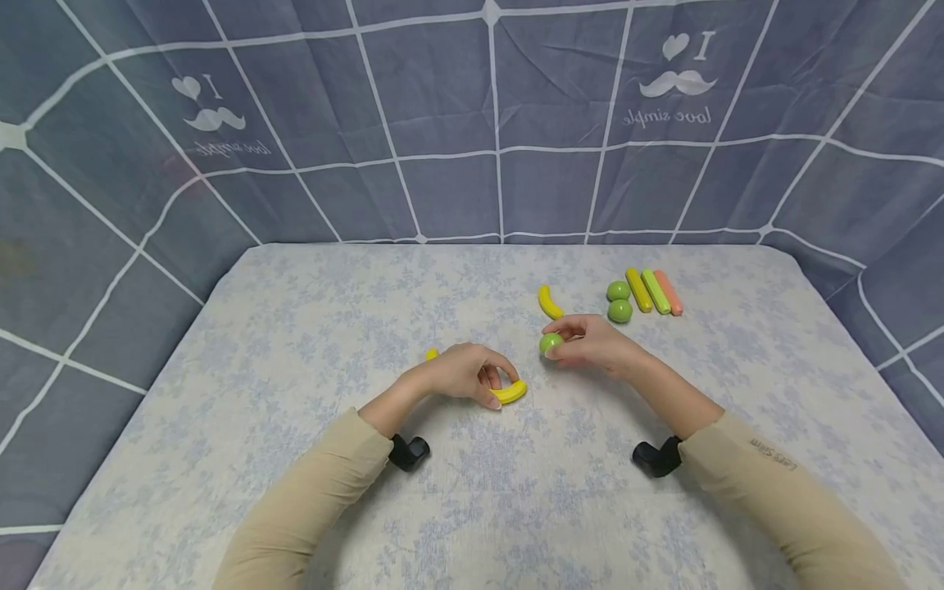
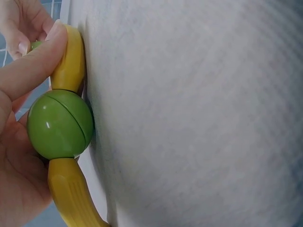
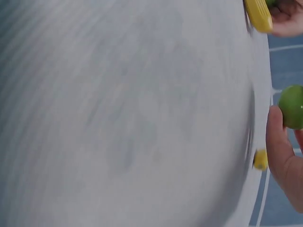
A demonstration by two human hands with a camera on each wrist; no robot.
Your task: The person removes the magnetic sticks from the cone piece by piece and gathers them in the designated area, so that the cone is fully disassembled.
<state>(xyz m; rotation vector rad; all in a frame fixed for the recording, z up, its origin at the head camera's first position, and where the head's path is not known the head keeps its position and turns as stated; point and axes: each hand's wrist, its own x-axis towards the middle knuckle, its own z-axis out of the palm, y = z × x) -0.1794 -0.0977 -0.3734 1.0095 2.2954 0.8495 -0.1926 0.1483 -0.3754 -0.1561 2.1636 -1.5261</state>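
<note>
Left hand (image 1: 463, 373) curled down onto the table (image 1: 295, 344), grip wrapped round a yellow curved piece (image 1: 509, 392) with a green ball (image 2: 60, 124) at its middle; in the left wrist view, ball seated between two yellow arms, thumb pressing along the upper arm, palm cupping the lower one, the whole piece lying against the cloth. From the head view, only the yellow ends poking out past the fingers at either side of that hand. Right hand (image 1: 590, 342) just beside and slightly farther back, raised a little, grip pinching a second green ball (image 1: 550, 343) between fingertips and thumb. Behind it, near the fingers, a loose yellow curved piece (image 1: 549, 302) lying flat. Farther right, two more green balls (image 1: 619, 301) touching each other, and beside them three sticks (image 1: 654, 291) side by side: yellow, light green, orange. Right wrist view badly blurred.
</note>
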